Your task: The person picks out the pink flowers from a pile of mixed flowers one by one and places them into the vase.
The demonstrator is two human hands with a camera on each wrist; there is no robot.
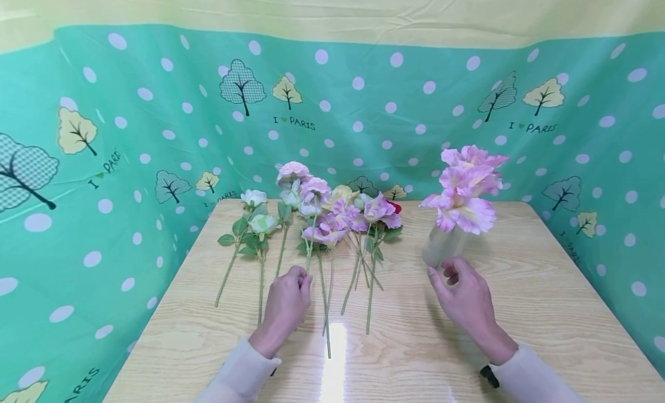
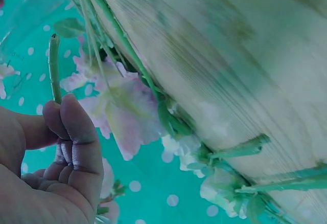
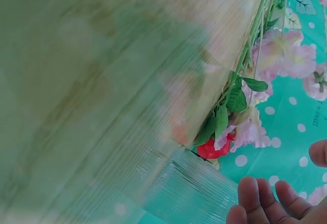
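Left hand [image 1: 287,298] pinches a pink flower [image 1: 314,190] by its stem [image 2: 54,70], above the table [image 1: 405,351].
Other flowers [image 1: 263,224] lie toward the far edge; right hand [image 1: 466,296], thumb and fingertips apart, is by the vase [image 1: 439,250] toward the far right corner, perhaps touching.

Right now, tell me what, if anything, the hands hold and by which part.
The left hand pinches a pink flower by its stem, near the bare end. The right hand, beside the vase, holds nothing.
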